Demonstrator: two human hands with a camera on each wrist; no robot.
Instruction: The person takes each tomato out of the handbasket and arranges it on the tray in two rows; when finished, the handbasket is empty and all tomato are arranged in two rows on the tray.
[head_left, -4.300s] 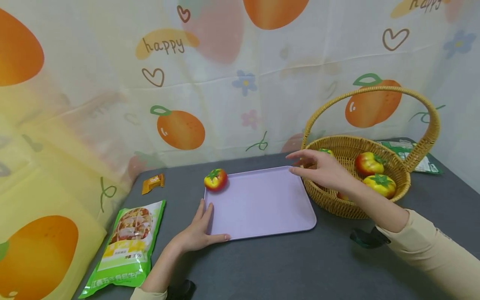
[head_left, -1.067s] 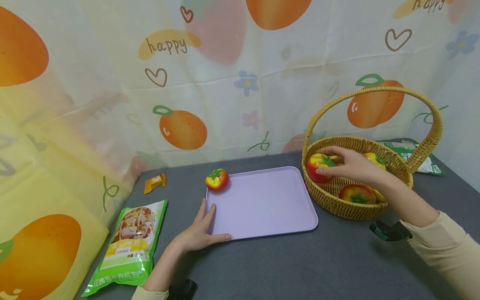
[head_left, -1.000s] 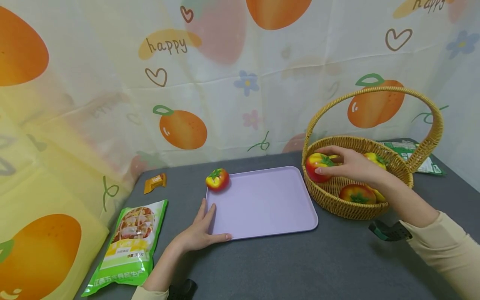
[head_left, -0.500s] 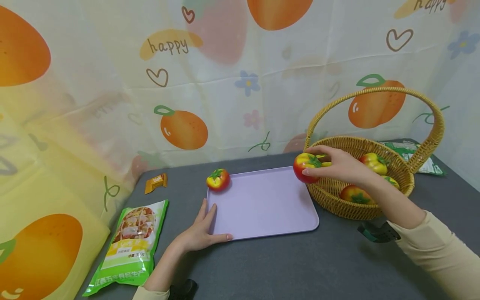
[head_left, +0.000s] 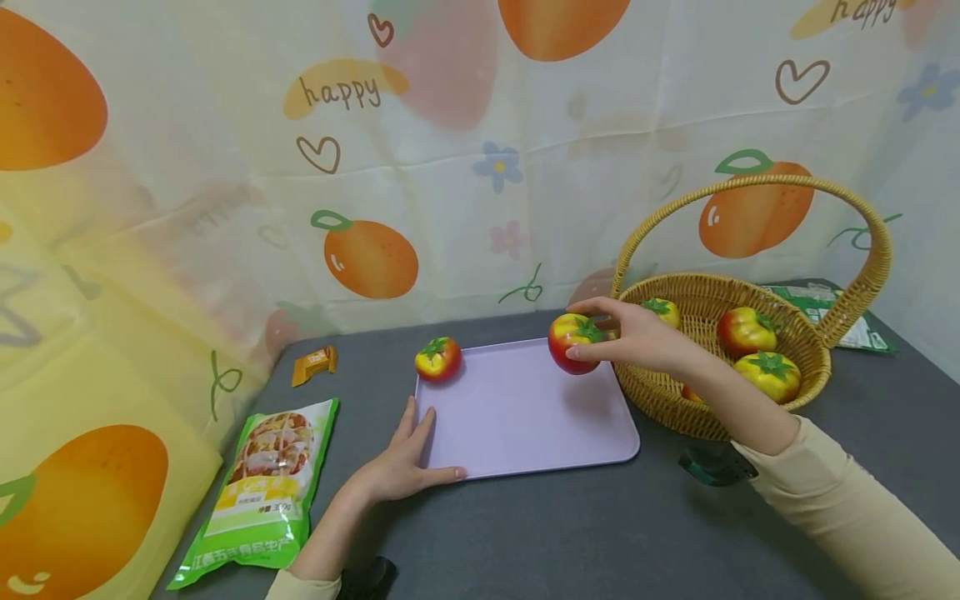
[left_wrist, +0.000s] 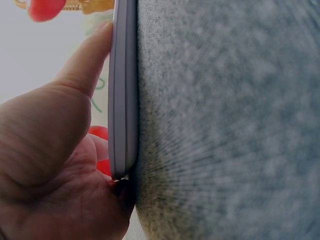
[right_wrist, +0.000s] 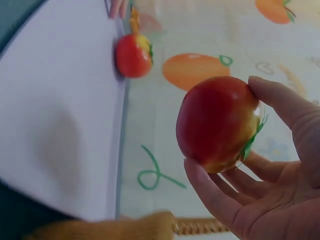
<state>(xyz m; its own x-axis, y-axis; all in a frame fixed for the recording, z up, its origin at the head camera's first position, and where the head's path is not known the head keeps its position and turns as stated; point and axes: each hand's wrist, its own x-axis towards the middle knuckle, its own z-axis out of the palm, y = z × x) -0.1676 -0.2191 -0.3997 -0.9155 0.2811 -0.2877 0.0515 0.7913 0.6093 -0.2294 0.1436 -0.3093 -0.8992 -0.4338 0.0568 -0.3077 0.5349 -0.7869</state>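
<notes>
My right hand (head_left: 633, 337) pinches a red and yellow tomato (head_left: 572, 342) between thumb and fingertips, held above the right part of the lilac tray (head_left: 517, 417). In the right wrist view the tomato (right_wrist: 215, 125) shows its red side, green leaves toward the palm, and casts a shadow on the tray. Another tomato (head_left: 438, 360) sits at the tray's back left corner. My left hand (head_left: 397, 467) rests with spread, straight fingers at the front left corner; its thumb (left_wrist: 85, 60) lies along the tray's rim (left_wrist: 122, 90) in the left wrist view.
The wicker basket (head_left: 675, 408) with a tall handle stands right of the tray, several tomatoes inside. A green and white packet (head_left: 862, 329) lies behind it. At left are a food bag (head_left: 258, 492) and a small orange wrapped packet (head_left: 313, 365). A printed cloth (head_left: 450, 192) hangs behind the table.
My right hand reached into the basket, took hold of a tomato, lifted it over the rim and carried it left above the tray. The left hand stays at the tray corner.
</notes>
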